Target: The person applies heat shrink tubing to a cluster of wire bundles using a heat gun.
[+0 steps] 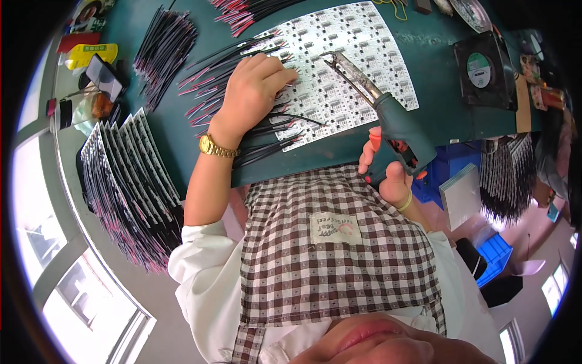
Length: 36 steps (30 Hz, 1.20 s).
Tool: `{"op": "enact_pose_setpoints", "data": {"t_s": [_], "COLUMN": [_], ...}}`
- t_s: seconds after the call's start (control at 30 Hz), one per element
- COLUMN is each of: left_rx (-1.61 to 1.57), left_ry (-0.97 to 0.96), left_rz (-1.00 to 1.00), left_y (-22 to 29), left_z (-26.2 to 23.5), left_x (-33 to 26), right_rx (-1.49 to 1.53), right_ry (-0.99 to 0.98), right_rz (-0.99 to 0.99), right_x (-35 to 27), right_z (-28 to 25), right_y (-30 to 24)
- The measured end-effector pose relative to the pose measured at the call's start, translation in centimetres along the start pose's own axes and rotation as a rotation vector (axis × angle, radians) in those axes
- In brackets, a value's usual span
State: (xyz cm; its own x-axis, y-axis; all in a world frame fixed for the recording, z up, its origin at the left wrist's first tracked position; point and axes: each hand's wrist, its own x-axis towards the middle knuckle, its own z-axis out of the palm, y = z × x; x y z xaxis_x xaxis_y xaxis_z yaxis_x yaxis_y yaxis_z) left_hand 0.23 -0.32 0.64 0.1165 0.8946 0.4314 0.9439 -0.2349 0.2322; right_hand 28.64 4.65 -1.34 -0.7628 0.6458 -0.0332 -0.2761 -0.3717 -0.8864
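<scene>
A white circuit board panel with rows of small dark parts lies on the green worktable. My left hand rests on the panel's left edge, fingers curled and pressing thin black wires with red tips against it. A gold wristwatch sits on that wrist. My right hand grips the green handle of a soldering gun at the table's near edge. The gun's metal tip touches the panel just right of my left fingers.
Fanned stacks of wired boards lie at the left. More wire bundles lie at the far left of the table. A black fan stands at the right. Blue bins and a grey block sit below the table's right end.
</scene>
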Motion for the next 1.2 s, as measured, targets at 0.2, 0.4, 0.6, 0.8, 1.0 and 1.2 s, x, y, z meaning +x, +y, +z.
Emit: {"op": "enact_pose_setpoints", "data": {"t_s": [0.2,0.4,0.6,0.8,1.0,1.2], "left_rx": [-0.172,-0.406,-0.225,-0.316,-0.353,-0.273], "left_ry": [-0.030,0.233,0.132,0.126,0.097,0.117], "left_rz": [-0.017,-0.319,-0.461,-0.476,-0.387,-0.376], "left_y": [-0.5,0.2,3.1,3.3,2.8,3.1], "left_z": [-0.5,-4.7,-1.7,0.2,0.3,0.6], "left_x": [0.5,1.4,0.4,-0.3,-0.4,-0.6], "right_rx": [-0.008,-0.028,-0.098,-0.098,-0.047,-0.074], "right_ry": [0.007,0.000,-0.003,-0.003,0.012,-0.002], "right_rz": [0.010,0.030,0.019,0.040,0.024,0.077], "right_x": [0.0,0.0,0.1,-0.3,-1.5,-1.7], "right_z": [-0.4,-0.4,-0.2,0.0,-0.4,-0.6], "right_y": [0.4,0.4,0.3,0.2,0.0,0.3]}}
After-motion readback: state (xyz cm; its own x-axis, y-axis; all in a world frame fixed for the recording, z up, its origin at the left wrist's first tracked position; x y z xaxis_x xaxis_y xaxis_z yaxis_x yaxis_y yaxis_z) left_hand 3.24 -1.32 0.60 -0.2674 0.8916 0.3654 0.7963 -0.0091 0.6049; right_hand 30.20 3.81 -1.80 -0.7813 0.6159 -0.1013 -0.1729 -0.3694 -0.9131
